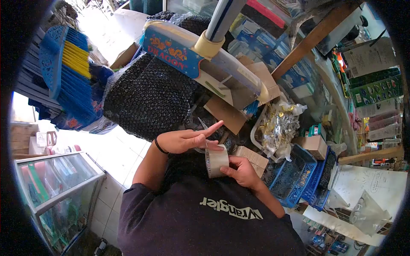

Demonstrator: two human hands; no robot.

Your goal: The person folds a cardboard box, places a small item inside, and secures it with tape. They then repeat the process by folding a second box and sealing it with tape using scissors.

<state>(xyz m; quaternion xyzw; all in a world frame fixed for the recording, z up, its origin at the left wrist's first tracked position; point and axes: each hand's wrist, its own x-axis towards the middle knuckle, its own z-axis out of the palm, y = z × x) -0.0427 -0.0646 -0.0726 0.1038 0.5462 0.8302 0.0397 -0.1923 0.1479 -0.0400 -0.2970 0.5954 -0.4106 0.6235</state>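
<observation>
My right hand (242,170) grips a wide roll of packing tape (218,161) in front of my chest, thumb on its near side and fingers round its edge. My left hand (184,141) is held flat over the roll with its fingers stretched out and apart; the lower fingertips are right at the tape's upper edge. A pale pointed sliver (202,123) shows behind the left fingers. Just beyond the hands lies a large bundle in black bubble wrap (147,91). Cardboard pieces (226,114) sit close past the roll.
A long-handled tool with a Dragon label (171,54) spans the bundle's top. Blue brooms (70,72) stand at left, above a glass display case (60,183). Blue plastic baskets (294,175) and a bag of small metal parts (279,126) are at right, beside shelves of packaged goods.
</observation>
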